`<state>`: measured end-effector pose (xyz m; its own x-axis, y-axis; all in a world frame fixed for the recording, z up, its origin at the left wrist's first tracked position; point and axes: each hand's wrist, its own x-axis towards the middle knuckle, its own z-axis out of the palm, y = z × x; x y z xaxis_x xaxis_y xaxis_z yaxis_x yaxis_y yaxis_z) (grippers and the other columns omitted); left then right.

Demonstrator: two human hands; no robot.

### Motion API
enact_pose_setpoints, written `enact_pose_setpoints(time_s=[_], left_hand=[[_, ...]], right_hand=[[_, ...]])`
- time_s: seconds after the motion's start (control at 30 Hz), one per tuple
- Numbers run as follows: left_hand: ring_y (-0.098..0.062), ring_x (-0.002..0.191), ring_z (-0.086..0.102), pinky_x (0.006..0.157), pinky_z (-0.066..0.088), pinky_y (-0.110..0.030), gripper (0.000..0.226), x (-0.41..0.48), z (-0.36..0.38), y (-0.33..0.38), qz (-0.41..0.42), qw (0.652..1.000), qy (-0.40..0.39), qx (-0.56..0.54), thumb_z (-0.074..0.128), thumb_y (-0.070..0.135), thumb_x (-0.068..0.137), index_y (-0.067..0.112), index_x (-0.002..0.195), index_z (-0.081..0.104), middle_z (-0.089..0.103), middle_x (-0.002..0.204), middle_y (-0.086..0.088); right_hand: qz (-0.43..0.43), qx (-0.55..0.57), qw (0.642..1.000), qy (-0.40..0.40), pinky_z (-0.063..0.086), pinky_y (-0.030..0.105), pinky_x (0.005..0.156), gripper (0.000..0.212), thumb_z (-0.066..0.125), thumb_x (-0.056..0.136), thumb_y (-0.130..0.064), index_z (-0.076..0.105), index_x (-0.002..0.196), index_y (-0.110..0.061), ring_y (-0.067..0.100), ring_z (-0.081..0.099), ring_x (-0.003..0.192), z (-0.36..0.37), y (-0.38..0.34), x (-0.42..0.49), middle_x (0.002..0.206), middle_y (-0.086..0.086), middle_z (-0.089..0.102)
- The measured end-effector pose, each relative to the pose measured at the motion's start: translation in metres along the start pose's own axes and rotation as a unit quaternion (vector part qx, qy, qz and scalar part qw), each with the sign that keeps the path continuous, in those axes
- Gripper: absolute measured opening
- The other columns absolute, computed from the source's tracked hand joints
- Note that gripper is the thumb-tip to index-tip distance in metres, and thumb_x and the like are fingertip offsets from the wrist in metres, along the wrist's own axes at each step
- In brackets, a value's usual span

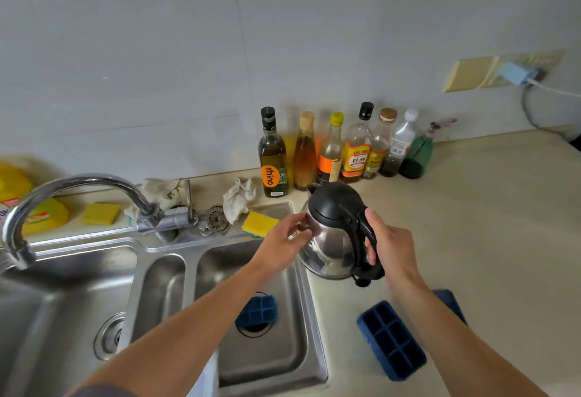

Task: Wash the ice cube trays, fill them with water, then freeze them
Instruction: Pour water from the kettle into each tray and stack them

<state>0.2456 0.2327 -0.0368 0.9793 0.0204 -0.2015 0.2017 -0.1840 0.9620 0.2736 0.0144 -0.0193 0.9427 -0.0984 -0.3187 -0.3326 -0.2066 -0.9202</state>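
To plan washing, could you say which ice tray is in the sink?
The small tray over the right drain; the long tray lies on the counter.

Two readable marks only. Dark green glass bottle with a black cap (272, 158), leftmost in the row at the wall: orange oval label, "rhino" in black, running vertically. Clear glass bottle with a black cap and a yellow-red label (356, 151): "料酒" in black on the yellow field; the smaller characters on the red band above are too blurred. Print on the other bottles' labels is too small to read. Yellow plastic package at far left (37, 214): red-and-white print, illegible.
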Motion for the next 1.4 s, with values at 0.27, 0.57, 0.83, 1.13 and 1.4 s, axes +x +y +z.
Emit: enact_pose_setpoints(time_s=[0.27, 0.57, 0.83, 1.13, 1.4], left_hand=[[-0.016, 0.121, 0.060, 0.096, 0.051, -0.035, 0.027, 0.048, 0.037, 0.006, -0.022, 1.000, 0.016, -0.006, 0.062, 0.017, 0.099, 0.038, 0.115, 0.055, 0.067, 0.118, 0.009], [-0.016, 0.114, 0.065, 0.094, 0.054, -0.035, 0.018, 0.045, 0.024, -0.006, -0.034, 0.998, 0.042, -0.017, 0.057, 0.016, 0.102, 0.030, 0.111, 0.064, 0.071, 0.111, 0.008], [-0.026, 0.094, 0.071, 0.091, 0.057, -0.046, 0.015, -0.045, -0.047, -0.055, -0.100, 0.988, 0.105, 0.047, 0.060, 0.023, 0.101, 0.015, 0.109, 0.070, 0.075, 0.098, -0.005], [-0.017, 0.076, 0.070, 0.076, 0.056, -0.035, 0.011, -0.184, -0.158, -0.146, -0.186, 0.946, 0.170, 0.206, 0.063, 0.020, 0.097, 0.024, 0.088, 0.068, 0.071, 0.079, 0.006], [-0.015, 0.070, 0.061, 0.062, 0.048, -0.029, 0.019, -0.240, -0.169, -0.196, -0.291, 0.903, 0.115, 0.294, 0.061, 0.035, 0.096, 0.021, 0.084, 0.056, 0.065, 0.078, 0.004]], right_hand=[[-0.010, -0.014, 0.999, -0.032, 0.049, 0.025, 0.053, 0.058, 0.060, 0.090, -0.060, 0.061, 0.049, -0.018, 0.015, 0.054, 0.047, -0.031, 0.002, 0.057, 0.052, 0.008, 0.058], [-0.239, -0.107, 0.956, 0.134, 0.041, 0.015, 0.060, 0.029, 0.068, 0.091, -0.041, 0.053, 0.078, -0.021, 0.011, 0.053, 0.067, -0.031, 0.000, 0.038, 0.072, -0.002, 0.056], [-0.296, -0.128, 0.944, -0.075, 0.043, 0.032, 0.057, 0.039, 0.063, 0.094, -0.041, 0.053, 0.064, -0.018, 0.011, 0.051, 0.056, 0.047, -0.004, -0.031, 0.058, -0.004, 0.054], [-0.111, -0.352, 0.859, -0.354, 0.036, 0.029, 0.059, 0.038, 0.061, 0.094, -0.043, 0.051, 0.066, -0.020, 0.010, 0.044, 0.056, 0.186, 0.090, -0.123, 0.061, -0.006, 0.050], [-0.029, -0.415, 0.822, -0.388, 0.040, 0.033, 0.061, 0.039, 0.062, 0.095, -0.042, 0.065, 0.082, -0.005, 0.015, 0.049, 0.060, 0.226, 0.155, -0.160, 0.067, 0.001, 0.055]])
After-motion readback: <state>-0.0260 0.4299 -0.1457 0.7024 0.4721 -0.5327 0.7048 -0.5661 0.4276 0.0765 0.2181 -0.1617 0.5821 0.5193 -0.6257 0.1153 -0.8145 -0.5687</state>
